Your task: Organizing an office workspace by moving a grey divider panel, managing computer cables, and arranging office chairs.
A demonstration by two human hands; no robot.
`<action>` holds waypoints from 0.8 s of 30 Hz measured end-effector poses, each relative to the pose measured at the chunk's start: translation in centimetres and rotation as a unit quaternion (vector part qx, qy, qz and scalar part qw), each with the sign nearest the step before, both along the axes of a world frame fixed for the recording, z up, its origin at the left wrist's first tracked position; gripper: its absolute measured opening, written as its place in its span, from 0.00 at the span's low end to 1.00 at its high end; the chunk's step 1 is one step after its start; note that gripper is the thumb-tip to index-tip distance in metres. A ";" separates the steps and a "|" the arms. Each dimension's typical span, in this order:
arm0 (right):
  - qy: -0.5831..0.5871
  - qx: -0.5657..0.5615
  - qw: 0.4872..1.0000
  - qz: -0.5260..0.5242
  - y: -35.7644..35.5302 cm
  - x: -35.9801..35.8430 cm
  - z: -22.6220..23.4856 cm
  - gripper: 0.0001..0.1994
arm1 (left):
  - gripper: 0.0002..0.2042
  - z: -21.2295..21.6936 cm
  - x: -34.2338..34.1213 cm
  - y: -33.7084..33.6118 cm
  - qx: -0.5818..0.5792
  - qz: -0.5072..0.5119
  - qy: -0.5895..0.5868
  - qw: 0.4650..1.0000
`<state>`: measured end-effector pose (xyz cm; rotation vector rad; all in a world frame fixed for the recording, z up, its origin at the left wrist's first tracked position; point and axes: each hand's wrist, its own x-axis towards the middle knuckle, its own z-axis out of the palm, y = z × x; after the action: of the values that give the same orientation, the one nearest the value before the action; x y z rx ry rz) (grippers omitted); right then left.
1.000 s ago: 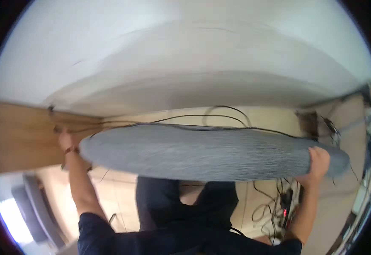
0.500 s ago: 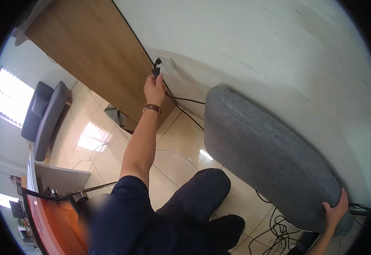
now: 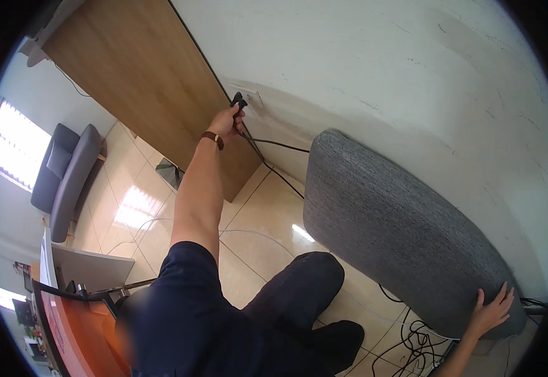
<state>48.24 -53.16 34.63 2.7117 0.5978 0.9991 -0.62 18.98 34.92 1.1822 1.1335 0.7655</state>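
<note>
Up at the wall, the left hand (image 3: 225, 120) is closed around a small black plug (image 3: 238, 100), holding it at the white socket plate (image 3: 253, 98) fixed low on the pale wall (image 3: 374, 69). A brown wristband (image 3: 211, 137) circles that wrist. From the plug a black cable (image 3: 274, 143) runs down and to the right, passing behind the grey cushion (image 3: 399, 232). The right hand (image 3: 490, 312) lies flat with fingers spread on the lower right end of the cushion, pressing against it rather than gripping. The cushion, a long padded panel in grey fabric, stands tilted against the wall, its upper end near the cable and its lower end by the hand. Beside the socket, a wooden panel (image 3: 135, 75) stands against the wall. Below, glossy beige floor tiles (image 3: 267, 220) carry a tangle of black wires (image 3: 412, 342) near the lower right. Farther left, a grey sofa (image 3: 66, 169) sits under a bright window (image 3: 13, 151).
</note>
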 end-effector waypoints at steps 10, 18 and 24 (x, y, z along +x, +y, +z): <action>-0.016 0.038 0.997 0.066 1.4 -1.9 2.0 0.40 | 0.19 2.0 0.3 -0.1 0.103 -0.090 0.174 0.975; 0.012 0.062 0.987 0.149 2.9 -3.5 2.6 0.38 | 0.18 1.6 2.2 0.8 0.062 -0.026 0.151 0.986; 0.038 0.104 0.976 0.186 4.7 -8.4 4.3 0.30 | 0.17 1.7 1.7 0.3 0.040 0.061 0.131 0.989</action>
<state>39.87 -48.46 38.90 2.8952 1.1050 1.0958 1.04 19.27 36.58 1.3178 1.4132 0.7691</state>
